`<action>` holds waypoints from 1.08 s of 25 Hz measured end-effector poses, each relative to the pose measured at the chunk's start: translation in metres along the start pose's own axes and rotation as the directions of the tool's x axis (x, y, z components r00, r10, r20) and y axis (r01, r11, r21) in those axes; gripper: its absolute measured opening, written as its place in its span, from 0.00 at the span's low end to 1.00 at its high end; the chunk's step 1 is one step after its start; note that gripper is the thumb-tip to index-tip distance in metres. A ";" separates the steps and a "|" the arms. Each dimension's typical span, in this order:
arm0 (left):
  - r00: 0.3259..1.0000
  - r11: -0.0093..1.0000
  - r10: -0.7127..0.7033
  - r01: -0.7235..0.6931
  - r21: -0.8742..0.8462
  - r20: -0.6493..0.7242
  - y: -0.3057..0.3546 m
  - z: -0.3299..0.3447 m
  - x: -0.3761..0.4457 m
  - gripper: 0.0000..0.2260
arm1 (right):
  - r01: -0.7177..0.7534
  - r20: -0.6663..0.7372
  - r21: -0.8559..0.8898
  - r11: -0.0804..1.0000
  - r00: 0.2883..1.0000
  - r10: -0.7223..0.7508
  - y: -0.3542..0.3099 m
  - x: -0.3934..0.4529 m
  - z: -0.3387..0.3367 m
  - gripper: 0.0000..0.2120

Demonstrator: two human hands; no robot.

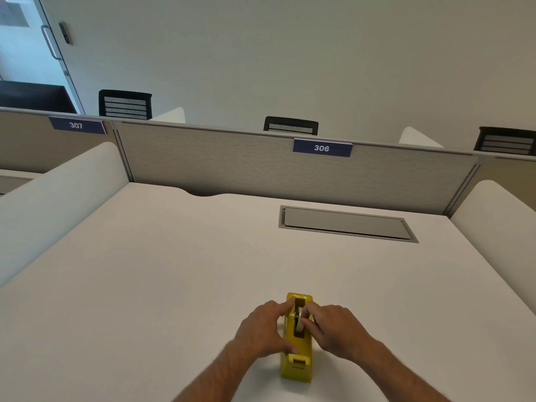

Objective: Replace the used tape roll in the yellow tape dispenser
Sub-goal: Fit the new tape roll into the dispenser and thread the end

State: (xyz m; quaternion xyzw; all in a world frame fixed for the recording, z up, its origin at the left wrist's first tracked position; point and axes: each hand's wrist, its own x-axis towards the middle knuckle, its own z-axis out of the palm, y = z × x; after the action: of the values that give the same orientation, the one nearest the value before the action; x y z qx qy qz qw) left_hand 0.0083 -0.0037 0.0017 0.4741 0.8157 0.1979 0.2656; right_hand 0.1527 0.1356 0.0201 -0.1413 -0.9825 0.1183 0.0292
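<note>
A yellow tape dispenser (296,364) stands lengthwise on the white desk (162,280), near the front edge. A tape roll (298,322) sits in its open slot, dark at the core and pale on the outside. My left hand (262,330) wraps the dispenser's left side, thumb low near the cutter end and forefinger up at the top rim. My right hand (333,329) presses against the right side, its fingertips pinching the tape roll in the slot. Both forearms come in from the bottom edge.
A grey cable hatch (345,223) is set into the desk at the back right. A grey partition (220,161) labelled 306 closes the far side, with white side panels left and right. Chair backs show behind it.
</note>
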 end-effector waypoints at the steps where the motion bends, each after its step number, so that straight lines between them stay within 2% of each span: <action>1: 1.000 1.000 -0.002 0.002 0.013 0.022 -0.001 -0.002 0.001 0.47 | -0.008 0.007 0.000 1.000 1.000 0.008 -0.001 -0.001 0.001 0.09; 11: 0.999 0.999 -0.036 0.036 -0.002 0.028 0.001 -0.005 0.004 0.47 | -0.041 0.066 0.019 0.999 0.997 0.039 -0.015 -0.017 0.013 0.10; 27: 0.998 0.998 -0.058 0.058 0.003 0.017 -0.003 -0.001 0.005 0.48 | -0.105 0.051 0.058 0.993 0.993 0.102 -0.033 -0.052 0.032 0.13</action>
State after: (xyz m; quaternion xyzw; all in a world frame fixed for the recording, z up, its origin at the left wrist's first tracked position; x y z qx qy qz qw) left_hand 0.0039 -0.0004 -0.0005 0.4522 0.8272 0.1848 0.2777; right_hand 0.1905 0.0833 -0.0045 -0.1882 -0.9702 0.1525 0.0035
